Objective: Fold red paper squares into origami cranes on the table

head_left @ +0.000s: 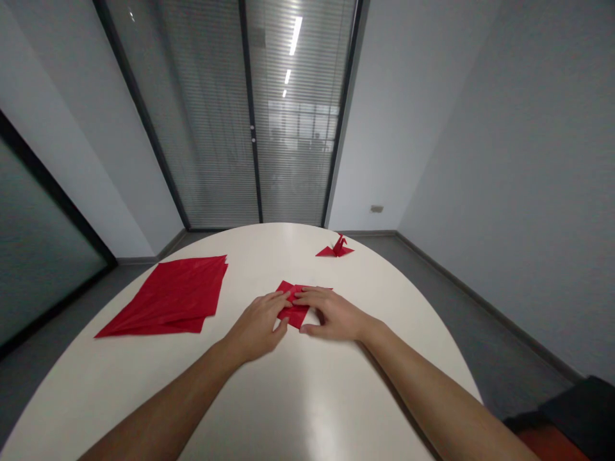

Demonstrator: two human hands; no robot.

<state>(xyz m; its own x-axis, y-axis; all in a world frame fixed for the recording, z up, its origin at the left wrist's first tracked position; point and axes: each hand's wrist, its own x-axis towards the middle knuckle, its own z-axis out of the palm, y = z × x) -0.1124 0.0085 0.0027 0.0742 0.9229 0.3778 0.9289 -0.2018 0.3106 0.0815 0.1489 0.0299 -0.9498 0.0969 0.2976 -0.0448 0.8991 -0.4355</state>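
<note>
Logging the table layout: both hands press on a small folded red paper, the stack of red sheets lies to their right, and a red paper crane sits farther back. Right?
One slip: the head view shows the stack of red sheets on the left, beyond the left hand. That hand and the right hand do press on the folded red paper, with the paper crane farther back.

Even, moderately bright room light, ceiling strip lights [294,35] showing through the blinds [211,128] at 12 o'clock, pale sheen on the table [312,410] at 6 o'clock, faint soft shadow under the right hand [336,315], straight lines bowed at 3 and 9 o'clock, focus sharp.
</note>
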